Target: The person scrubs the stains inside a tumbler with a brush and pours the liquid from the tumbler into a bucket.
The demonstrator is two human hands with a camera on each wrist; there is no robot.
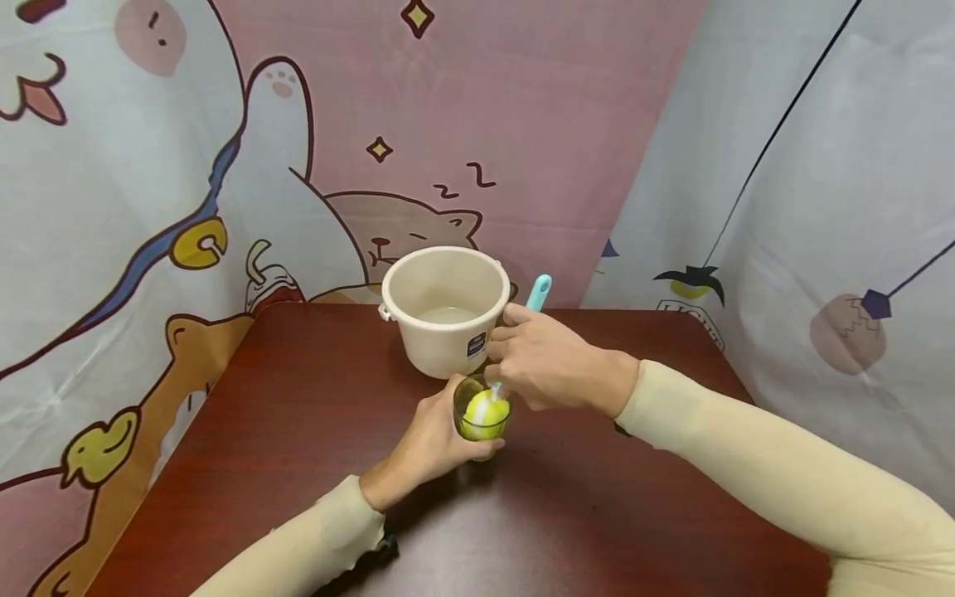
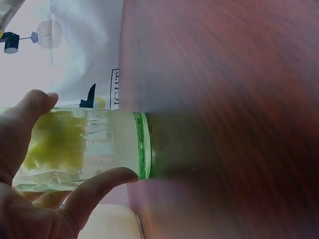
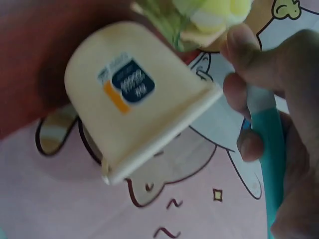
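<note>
My left hand (image 1: 431,439) grips a clear greenish glass (image 2: 122,144), fingers and thumb wrapped round its sides. Inside the glass sits the yellow-and-white sponge head (image 1: 487,413) of a cup brush, its teal handle (image 1: 538,293) slanting up to the right. With curled fingers, my right hand (image 1: 552,362) holds the brush by the lower handle, just above the glass mouth. In the right wrist view, the thumb and fingers close round the handle (image 3: 269,137) where white plastic meets teal. Whether the glass base touches the table I cannot tell.
Right behind the glass stands a cream bucket (image 1: 436,348) with a dark label, its inside partly visible. All this is on a dark red-brown wooden table (image 1: 298,464). A cartoon-printed cloth (image 1: 522,99) hangs behind and at both sides.
</note>
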